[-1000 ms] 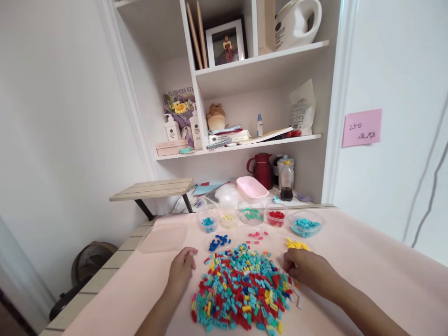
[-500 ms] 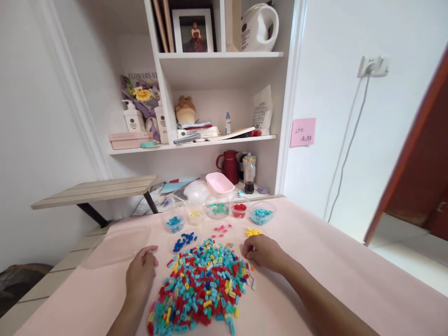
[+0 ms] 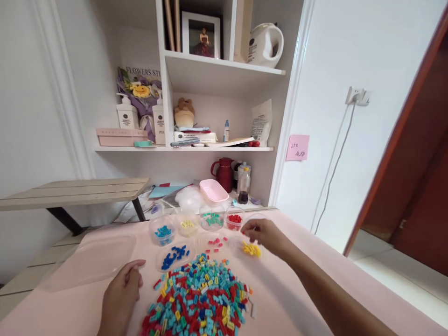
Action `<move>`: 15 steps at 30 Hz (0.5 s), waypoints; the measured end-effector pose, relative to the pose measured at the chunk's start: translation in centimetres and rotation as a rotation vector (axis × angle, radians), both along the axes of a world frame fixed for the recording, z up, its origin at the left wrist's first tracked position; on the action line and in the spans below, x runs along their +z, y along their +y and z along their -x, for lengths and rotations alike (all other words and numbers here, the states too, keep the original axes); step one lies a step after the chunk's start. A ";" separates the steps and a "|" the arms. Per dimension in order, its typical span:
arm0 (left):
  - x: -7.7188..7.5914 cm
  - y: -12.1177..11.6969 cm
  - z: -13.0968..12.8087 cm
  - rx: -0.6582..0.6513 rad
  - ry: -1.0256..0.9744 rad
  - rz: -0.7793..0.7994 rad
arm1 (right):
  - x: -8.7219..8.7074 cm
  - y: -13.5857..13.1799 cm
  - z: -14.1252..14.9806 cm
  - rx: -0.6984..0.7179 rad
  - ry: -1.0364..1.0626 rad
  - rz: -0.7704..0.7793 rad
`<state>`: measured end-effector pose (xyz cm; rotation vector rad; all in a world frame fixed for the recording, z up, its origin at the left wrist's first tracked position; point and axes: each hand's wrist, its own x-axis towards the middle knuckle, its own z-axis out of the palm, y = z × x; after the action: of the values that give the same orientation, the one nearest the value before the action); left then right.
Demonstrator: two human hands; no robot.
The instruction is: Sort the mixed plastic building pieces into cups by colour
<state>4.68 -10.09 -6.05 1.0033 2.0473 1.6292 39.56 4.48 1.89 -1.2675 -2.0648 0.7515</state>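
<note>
Right hand (image 3: 266, 235) near cup rim (image 3: 235, 211), clear of pile (image 3: 199, 298).

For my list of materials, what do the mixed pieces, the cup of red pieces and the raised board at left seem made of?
Mixed pieces: probably hard plastic, smooth-looking; crisp edges, even colours.
Cup: likely clear plastic; red pieces show through its wall.
Raised board: wood or wood-look, matte; plank lines show.

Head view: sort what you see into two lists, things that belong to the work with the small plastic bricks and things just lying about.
Belonging to the work, it seems:
mixed brick pile
dark blue bricks
pink bricks
yellow bricks
red bricks
green bricks

Probably just lying about:
dark red handled jug
yellow-capped bottle
framed picture
white pump bottle
</note>
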 end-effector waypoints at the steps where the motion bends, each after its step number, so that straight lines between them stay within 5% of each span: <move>1: 0.0 0.0 0.0 -0.001 0.009 0.012 | 0.9 1.1 0.2 -0.091 -0.025 -0.116; 4: 0.0 0.0 -0.1 0.003 0.011 0.017 | 2.7 4.1 1.0 -0.215 -0.006 -0.223; 8: 0.1 -0.2 -0.2 0.003 0.007 -0.003 | 2.5 5.7 1.6 -0.250 0.056 -0.237; 12: 0.0 -0.2 -0.2 0.002 -0.003 -0.007 | 1.3 3.5 1.1 -0.222 0.175 -0.189; 15: -0.1 -0.2 -0.1 -0.009 -0.007 -0.007 | 0.1 0.7 0.4 -0.051 0.392 -0.033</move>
<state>4.80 -10.32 -6.17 1.0057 2.0317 1.6340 39.16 5.20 1.97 -1.0530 -1.7151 0.8623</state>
